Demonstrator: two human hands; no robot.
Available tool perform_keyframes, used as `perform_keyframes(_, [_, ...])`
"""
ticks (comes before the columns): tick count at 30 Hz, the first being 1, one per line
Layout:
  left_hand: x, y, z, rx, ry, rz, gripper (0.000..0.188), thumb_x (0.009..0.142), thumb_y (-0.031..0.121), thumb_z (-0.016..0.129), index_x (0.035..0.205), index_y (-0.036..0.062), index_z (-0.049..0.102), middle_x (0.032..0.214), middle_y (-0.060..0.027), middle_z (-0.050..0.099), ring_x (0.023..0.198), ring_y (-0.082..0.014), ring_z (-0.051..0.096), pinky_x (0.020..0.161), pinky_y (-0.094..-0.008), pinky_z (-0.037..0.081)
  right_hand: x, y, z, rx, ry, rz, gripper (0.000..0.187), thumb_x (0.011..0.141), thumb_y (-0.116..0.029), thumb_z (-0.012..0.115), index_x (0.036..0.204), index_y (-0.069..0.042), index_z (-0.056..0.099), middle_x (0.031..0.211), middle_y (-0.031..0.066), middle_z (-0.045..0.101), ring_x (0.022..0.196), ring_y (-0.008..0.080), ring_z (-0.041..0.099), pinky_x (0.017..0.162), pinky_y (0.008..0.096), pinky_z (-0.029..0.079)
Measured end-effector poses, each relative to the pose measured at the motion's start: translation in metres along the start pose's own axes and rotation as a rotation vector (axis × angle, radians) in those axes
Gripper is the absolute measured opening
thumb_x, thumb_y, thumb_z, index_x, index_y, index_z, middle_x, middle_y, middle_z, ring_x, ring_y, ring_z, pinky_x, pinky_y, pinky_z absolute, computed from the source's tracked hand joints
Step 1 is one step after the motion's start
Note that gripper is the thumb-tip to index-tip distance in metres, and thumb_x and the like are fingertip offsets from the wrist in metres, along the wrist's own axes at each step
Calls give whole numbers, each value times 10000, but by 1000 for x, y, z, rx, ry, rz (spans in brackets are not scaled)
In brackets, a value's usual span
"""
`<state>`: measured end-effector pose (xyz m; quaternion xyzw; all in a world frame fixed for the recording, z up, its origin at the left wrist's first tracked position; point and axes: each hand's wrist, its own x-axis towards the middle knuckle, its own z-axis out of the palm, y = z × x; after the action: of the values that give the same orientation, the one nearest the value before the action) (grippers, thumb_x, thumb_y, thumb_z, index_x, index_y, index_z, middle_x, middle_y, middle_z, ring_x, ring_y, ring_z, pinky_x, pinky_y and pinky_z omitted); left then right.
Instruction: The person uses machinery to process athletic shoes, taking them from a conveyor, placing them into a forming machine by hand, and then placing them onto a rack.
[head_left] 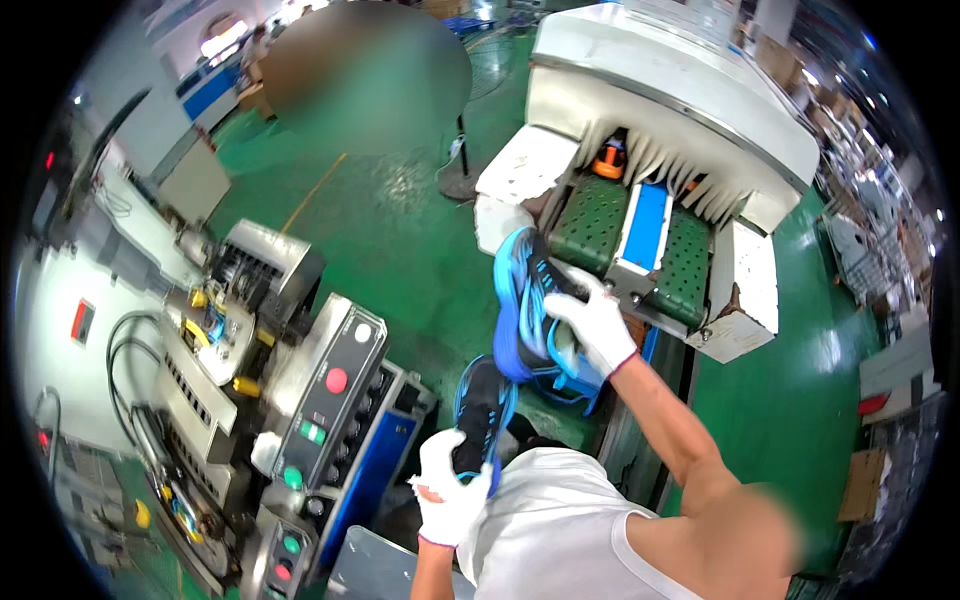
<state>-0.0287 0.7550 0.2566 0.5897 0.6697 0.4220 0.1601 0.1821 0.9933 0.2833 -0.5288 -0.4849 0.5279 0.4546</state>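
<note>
My left hand, in a white glove with bare skin showing through, is closed on the heel end of a black and blue sneaker in front of my body. Farther ahead, my gloved right hand grips a second blue sneaker with a black upper, its side turned toward me. The toe of the left sneaker is close to this one; I cannot tell whether they touch. Below my right hand shows a light-blue piece, whose kind I cannot make out.
Ahead to the right stands a white machine with a strip curtain, green perforated conveyor pads and an orange and black shoe inside. A control panel with buttons and a machine stand at left. A blurred person is beyond.
</note>
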Motion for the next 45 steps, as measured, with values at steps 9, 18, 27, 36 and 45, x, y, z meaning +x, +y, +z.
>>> perform_keyframes(9, [220, 71, 123, 17, -303, 204, 567, 744, 119, 816, 1242, 33, 557, 1177, -208, 599, 1098, -392, 625, 948, -436, 506, 253, -21, -100, -741, 481, -134, 615, 731, -370, 713, 1152, 75, 647, 1148, 311, 695, 1099, 431, 681, 948, 447, 558])
perform_keyframes(18, [339, 77, 238, 114, -238, 325, 564, 775, 107, 746, 1283, 29, 516, 1211, -231, 577, 1049, -438, 635, 899, -499, 506, 419, -25, -81, -1146, 426, -140, 443, 807, -309, 615, 1098, 4, 734, 1149, 249, 719, 1090, 421, 692, 970, 473, 545])
perform_keyframes(27, [418, 116, 321, 186, -356, 292, 646, 867, 186, 661, 1458, 23, 458, 1417, -285, 517, 1211, -459, 594, 999, -532, 488, 503, -46, -168, -1093, 437, -93, 532, 892, -520, 623, 1088, -49, 773, 1120, 239, 742, 1014, 394, 725, 886, 437, 554])
perform_keyframes(36, [183, -9, 143, -130, 237, 124, 593, 859, 149, 724, 1403, 17, 526, 1344, -243, 576, 1263, -428, 559, 1088, -485, 465, 133, -53, 3, -356, 87, -509, 525, 1021, -183, 657, 1479, 30, 512, 1530, 181, 524, 1348, 249, 547, 1147, 373, 428])
perform_keyframes(45, [-435, 9, 55, 589, 1449, -1458, 409, 943, 140, 683, 1300, -35, 591, 1281, -221, 653, 1162, -371, 648, 1039, -436, 506, -162, 157, 176, -574, -1823, -118, 792, 877, -85, 798, 1546, 27, 387, 1567, 217, 449, 1459, 294, 435, 1194, 405, 363])
